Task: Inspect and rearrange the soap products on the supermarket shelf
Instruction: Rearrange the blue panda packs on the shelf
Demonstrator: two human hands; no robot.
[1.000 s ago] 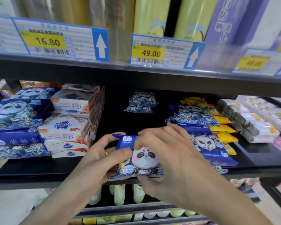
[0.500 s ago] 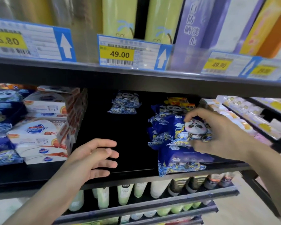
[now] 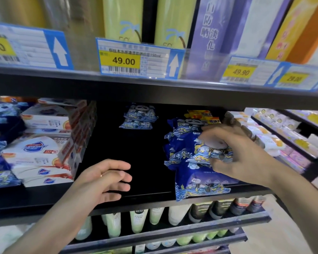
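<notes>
On the black shelf [image 3: 145, 196], beside white soap boxes [image 3: 42, 156], right hand [image 3: 240, 154] grips a blue packet [image 3: 196, 153]; left hand [image 3: 103, 178] relaxed, holding nothing.

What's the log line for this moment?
right hand grips panda soap pack on stack | left hand open, empty | shelf

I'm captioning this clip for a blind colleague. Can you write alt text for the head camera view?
A person's right hand grips a blue panda soap pack on top of a pile of the same packs on a black supermarket shelf, while the left hand hovers open over a bare stretch of shelf. White soap boxes are stacked to the left.
</notes>
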